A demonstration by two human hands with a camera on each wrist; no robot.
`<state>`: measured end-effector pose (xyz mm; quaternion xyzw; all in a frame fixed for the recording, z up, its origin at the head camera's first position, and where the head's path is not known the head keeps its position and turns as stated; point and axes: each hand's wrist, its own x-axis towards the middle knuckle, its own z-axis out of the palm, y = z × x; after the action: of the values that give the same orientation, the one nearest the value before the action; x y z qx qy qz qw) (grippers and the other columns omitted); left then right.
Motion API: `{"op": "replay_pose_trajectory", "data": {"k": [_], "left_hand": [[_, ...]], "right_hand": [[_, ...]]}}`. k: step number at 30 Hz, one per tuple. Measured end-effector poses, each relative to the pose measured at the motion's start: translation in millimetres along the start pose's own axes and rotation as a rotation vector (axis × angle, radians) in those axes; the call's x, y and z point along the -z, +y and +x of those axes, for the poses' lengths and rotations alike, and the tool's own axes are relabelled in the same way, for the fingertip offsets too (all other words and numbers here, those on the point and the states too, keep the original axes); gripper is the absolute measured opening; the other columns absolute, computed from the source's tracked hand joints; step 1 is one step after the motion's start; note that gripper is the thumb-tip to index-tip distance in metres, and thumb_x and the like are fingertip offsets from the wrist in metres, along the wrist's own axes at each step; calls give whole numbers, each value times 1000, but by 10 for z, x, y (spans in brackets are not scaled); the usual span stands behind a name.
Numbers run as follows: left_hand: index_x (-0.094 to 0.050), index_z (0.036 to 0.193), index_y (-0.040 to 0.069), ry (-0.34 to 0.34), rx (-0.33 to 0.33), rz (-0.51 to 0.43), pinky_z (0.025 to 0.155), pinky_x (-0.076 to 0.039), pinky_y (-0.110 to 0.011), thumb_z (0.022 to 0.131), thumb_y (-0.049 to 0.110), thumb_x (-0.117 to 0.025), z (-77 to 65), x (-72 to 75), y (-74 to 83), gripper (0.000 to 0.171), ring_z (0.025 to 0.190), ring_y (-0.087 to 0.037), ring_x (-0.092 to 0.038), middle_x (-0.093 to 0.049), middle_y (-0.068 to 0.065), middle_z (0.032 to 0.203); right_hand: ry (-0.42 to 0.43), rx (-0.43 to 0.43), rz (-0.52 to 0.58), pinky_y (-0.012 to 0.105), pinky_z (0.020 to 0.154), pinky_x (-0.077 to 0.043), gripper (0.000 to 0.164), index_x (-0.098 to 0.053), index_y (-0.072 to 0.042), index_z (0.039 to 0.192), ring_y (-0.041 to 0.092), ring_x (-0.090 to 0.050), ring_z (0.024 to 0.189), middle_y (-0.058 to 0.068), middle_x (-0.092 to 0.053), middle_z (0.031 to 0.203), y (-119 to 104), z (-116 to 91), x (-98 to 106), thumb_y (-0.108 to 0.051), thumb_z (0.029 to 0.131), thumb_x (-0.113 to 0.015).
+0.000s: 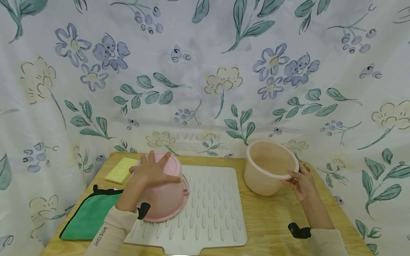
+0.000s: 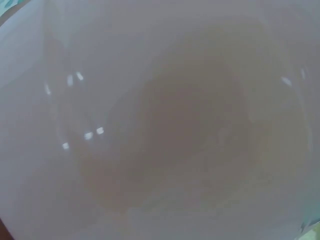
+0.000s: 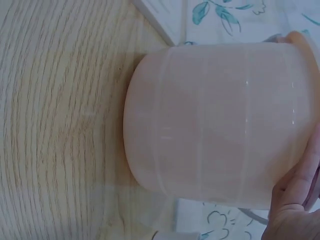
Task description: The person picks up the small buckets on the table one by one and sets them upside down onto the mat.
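Observation:
A pink bucket [image 1: 160, 199] stands upside down on a white ridged draining mat [image 1: 217, 209]. My left hand [image 1: 152, 172] rests on its upturned base with the fingers spread. In the left wrist view, the bucket's shiny, blurred wall [image 2: 175, 130] fills nearly everything. To the right, a peach bucket [image 1: 264, 183] is upright on the wooden table, its open top facing up. My right hand [image 1: 302, 183] grips its rim on the right side, the thumb against the outer wall. The right wrist view has the same peach bucket [image 3: 210, 125] sideways, with my fingers at its rim.
A green pouch [image 1: 93, 215] with black edging lies at the left of the wooden table [image 1: 272, 220]. Behind it is a flat yellow cloth or sponge [image 1: 121, 170]. A floral curtain [image 1: 205, 71] hangs along the back and sides.

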<state>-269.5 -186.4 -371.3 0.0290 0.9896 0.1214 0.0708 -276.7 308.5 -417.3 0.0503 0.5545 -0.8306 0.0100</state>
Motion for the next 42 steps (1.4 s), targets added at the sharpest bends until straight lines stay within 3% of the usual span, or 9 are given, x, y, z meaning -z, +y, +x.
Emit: {"op": "replay_pose_trajectory", "data": {"k": [5, 8, 11, 19, 22, 25, 27, 30, 42], "left_hand": [[-20, 160, 23, -4, 1, -3, 82, -23, -90, 69, 82, -61, -5, -3, 21, 116, 140, -66, -7, -8, -38, 158], [-21, 160, 23, -3, -1, -3, 82, -23, -90, 69, 82, -62, -11, -10, 27, 116, 140, -67, -7, -8, -39, 157], [-21, 160, 23, -1, -2, -6, 83, -23, -90, 69, 81, -63, -16, -16, 32, 116, 139, -67, -7, -8, -39, 157], [-21, 160, 22, 2, -7, -4, 82, -23, -90, 69, 82, -62, -32, -25, 31, 117, 140, -67, -7, -8, -40, 157], [-20, 160, 22, -3, -4, -3, 82, -23, -90, 68, 83, -62, -34, -27, 24, 117, 140, -67, -7, -8, -39, 157], [-21, 160, 22, 0, -6, -5, 82, -23, -90, 69, 83, -62, -34, -25, 20, 116, 139, -67, -7, -8, -40, 157], [-21, 160, 22, 2, -6, -5, 83, -23, -90, 69, 83, -62, -28, -26, 11, 116, 140, -67, -6, -7, -40, 157], [-21, 160, 22, 8, -6, -5, 84, -23, -89, 69, 83, -61, -23, -18, 1, 116, 139, -67, -7, -7, -40, 157], [-20, 160, 21, 6, -10, -27, 84, -20, -90, 70, 81, -62, -6, -36, -12, 116, 140, -66, -5, -5, -39, 157]], "right_hand": [[30, 10, 12, 24, 66, -59, 80, 3, -24, 160, 11, -69, 65, 15, -32, 146, 17, -18, -6, -3, 102, -48], [44, 10, 26, 24, 66, -59, 80, 4, -27, 159, 9, -67, 63, 17, -5, 161, 31, -31, 8, -3, 102, -47], [54, 6, 42, 23, 66, -59, 81, 5, -29, 158, 9, -66, 62, 12, 3, 164, 44, -51, 28, -3, 102, -48], [61, 28, 93, 23, 66, -58, 79, -1, -26, 160, 11, -65, 68, 6, -1, 163, 79, -121, 82, -3, 102, -49], [46, 45, 166, 23, 66, -59, 77, -4, -25, 160, 11, -65, 69, 10, -22, 158, 108, -168, 104, -1, 102, -49], [10, 73, 293, 26, 66, -59, 65, -32, -27, 156, 15, -66, 70, 5, -54, 128, 151, -217, 129, 2, 101, -48], [-29, 98, 374, 28, 65, -60, 50, -54, -23, 143, 18, -65, 71, 4, -61, 107, 182, -241, 146, 4, 101, -46], [-94, 121, 470, 30, 66, -60, 39, -68, -15, 121, 21, -65, 75, 7, -63, 101, 223, -276, 176, 6, 101, -43], [-216, 158, 601, 33, 74, -60, 42, -63, -10, 130, 24, -68, 82, 13, -66, 108, 348, -422, 223, 7, 103, -36]]}}
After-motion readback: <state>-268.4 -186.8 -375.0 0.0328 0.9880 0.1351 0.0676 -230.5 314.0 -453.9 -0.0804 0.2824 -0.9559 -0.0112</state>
